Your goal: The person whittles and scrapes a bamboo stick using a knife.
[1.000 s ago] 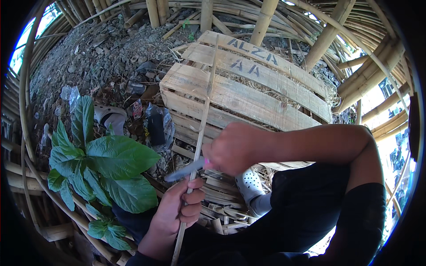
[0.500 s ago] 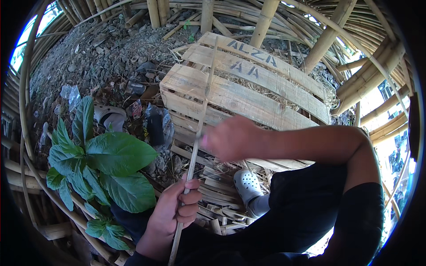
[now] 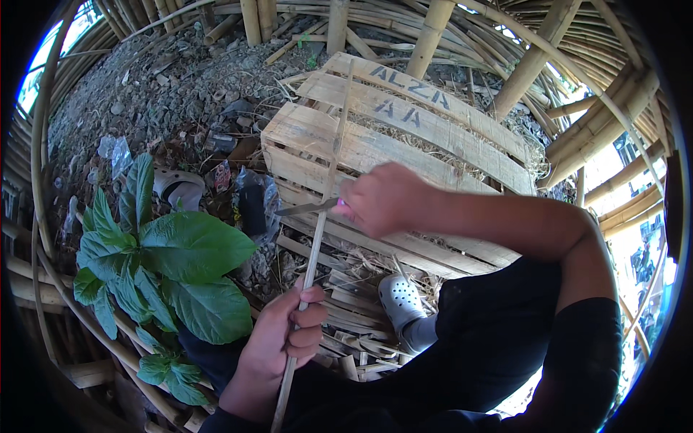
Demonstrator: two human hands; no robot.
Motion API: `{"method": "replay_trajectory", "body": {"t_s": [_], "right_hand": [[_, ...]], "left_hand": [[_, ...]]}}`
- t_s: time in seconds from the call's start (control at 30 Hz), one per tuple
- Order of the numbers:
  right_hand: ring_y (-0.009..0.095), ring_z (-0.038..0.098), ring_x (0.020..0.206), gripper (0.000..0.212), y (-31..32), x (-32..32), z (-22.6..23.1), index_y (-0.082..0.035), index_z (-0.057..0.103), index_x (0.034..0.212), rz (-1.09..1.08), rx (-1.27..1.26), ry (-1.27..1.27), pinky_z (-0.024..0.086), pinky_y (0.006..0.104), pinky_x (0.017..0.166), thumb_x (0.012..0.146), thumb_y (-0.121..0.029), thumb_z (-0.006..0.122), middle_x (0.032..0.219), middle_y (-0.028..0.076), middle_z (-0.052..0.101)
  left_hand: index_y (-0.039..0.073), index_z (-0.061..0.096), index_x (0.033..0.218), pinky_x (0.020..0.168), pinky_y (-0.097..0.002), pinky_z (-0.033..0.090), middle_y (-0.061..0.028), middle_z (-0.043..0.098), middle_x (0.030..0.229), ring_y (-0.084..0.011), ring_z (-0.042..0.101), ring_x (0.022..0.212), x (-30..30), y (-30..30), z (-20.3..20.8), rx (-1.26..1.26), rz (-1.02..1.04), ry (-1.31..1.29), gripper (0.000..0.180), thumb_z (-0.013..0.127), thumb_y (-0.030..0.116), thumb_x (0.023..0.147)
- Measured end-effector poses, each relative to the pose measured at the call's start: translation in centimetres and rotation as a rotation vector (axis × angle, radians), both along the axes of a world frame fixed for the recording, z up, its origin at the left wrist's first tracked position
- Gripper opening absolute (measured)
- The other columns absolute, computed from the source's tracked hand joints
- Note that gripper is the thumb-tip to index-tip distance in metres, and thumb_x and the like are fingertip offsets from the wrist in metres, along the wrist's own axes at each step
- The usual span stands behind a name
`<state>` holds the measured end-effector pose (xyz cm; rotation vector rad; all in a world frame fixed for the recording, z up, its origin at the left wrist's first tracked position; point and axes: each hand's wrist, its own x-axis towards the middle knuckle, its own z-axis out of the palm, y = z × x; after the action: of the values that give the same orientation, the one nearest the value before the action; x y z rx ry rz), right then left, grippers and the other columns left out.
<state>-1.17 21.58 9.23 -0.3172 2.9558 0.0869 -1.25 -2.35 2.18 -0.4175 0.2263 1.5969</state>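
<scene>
My left hand (image 3: pixel 287 332) is closed around a long thin bamboo strip (image 3: pixel 322 216), which slants up and away from me, its far part over a slatted wooden crate (image 3: pixel 404 155). In my right hand (image 3: pixel 386 200) is a knife (image 3: pixel 307 208); a bit of its pink handle shows at my fingers. The blade points left and lies across the strip, some way above my left hand. My right fingers are wrapped round the handle, which is mostly hidden.
A leafy green plant (image 3: pixel 191 249) stands at the left. Bamboo offcuts (image 3: pixel 361 317) litter the ground near my shoe (image 3: pixel 401 299). Bamboo posts (image 3: pixel 431 40) and piled poles ring the far side. Plastic litter (image 3: pixel 253 206) and another clog (image 3: pixel 180 189) lie left of the crate.
My right hand has moved up and a little to the right along the strip, and the blade now shows clearly. My left hand keeps its hold in nearly the same place.
</scene>
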Motion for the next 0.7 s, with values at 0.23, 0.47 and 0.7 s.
{"method": "replay_trajectory", "body": {"t_s": [0.23,0.47,0.7], "right_hand": [[0.029,0.065,0.061,0.042,0.2,0.2,-0.4,-0.006,0.063,0.077,0.004,-0.047,0.057,0.051,0.0412,0.056,0.097,-0.037,0.042,0.065,0.012,0.063],[0.031,0.064,0.059,0.041,-0.1,1.2,-1.7,-0.005,0.061,0.076,-0.136,-0.102,0.031,0.05,0.0421,0.057,0.097,-0.034,0.042,0.062,0.011,0.061],[0.029,0.064,0.062,0.034,-1.0,1.9,-1.1,-0.007,0.062,0.081,-0.092,-0.091,-0.097,0.05,0.0419,0.058,0.095,-0.033,0.046,0.065,0.008,0.062]], "left_hand": [[0.015,0.043,0.087,0.029,-0.0198,0.007,0.0091,0.02,0.059,-0.0001,0.01,0.039,0.1,0.1,0.1,0.067,0.013,-0.085,0.028,0.029,0.032,0.104],[0.019,0.041,0.085,0.033,-0.0189,0.009,0.0092,0.024,0.061,-0.0007,0.014,0.041,0.2,-0.3,-0.4,0.062,-0.051,-0.005,0.026,0.035,0.038,0.102],[0.015,0.042,0.086,0.029,-0.0188,0.008,0.0091,0.02,0.059,0.0002,0.01,0.039,0.6,0.1,0.4,-0.015,-0.004,0.006,0.026,0.031,0.03,0.103]]}}
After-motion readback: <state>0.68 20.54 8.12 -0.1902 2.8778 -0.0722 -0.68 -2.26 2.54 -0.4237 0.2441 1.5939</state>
